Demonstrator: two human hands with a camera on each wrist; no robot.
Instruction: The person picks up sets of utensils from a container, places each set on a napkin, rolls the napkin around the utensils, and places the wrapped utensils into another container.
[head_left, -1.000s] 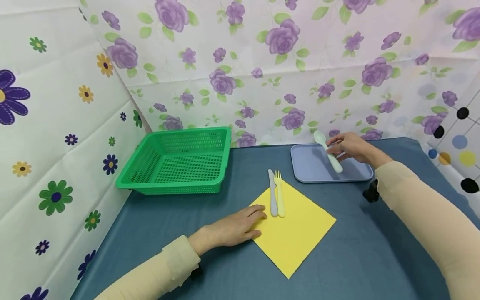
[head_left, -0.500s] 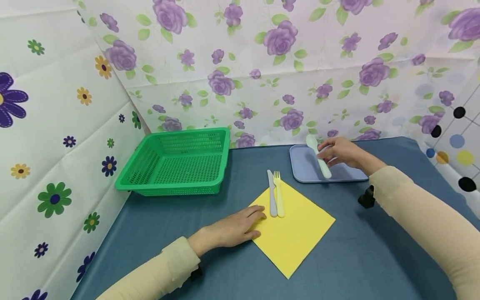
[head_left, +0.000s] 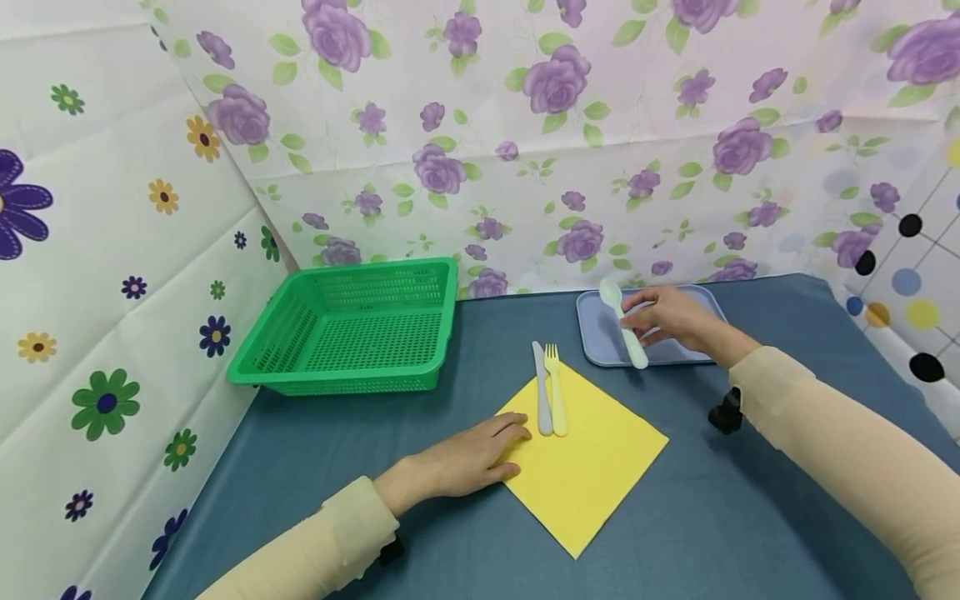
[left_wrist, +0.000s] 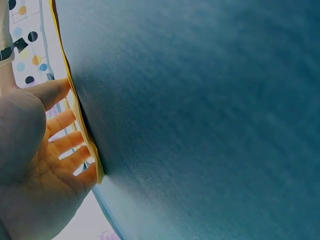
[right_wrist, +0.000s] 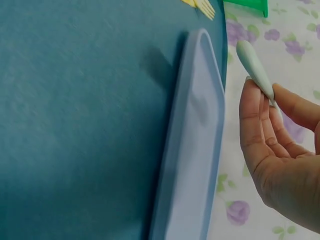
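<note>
A pale green spoon (head_left: pixel 632 342) is pinched between the thumb and fingers of my right hand (head_left: pixel 667 319), held above the blue-grey tray (head_left: pixel 592 342). In the right wrist view, the spoon (right_wrist: pixel 254 65) is clear of the tray's surface. My left hand (head_left: pixel 468 457) rests on the left edge of a yellow napkin (head_left: pixel 592 475), fingers spread and loosely extended; the left wrist view shows its fingertips along the napkin's edge (left_wrist: pixel 82 117). A grey knife (head_left: pixel 543 400) and a pale yellow fork (head_left: pixel 557 396) lie side by side on the napkin, their upper ends past its edge.
A green plastic basket (head_left: pixel 360 379) stands at the back left of the blue tablecloth (head_left: pixel 360 425). Flowered cloth walls (head_left: pixel 510 200) rise behind and on the left, with a dotted one (head_left: pixel 911 275) at the right.
My right hand has moved left and slightly nearer with the spoon, toward the tray's left part. The left hand stays on the napkin, and the view has shifted slightly.
</note>
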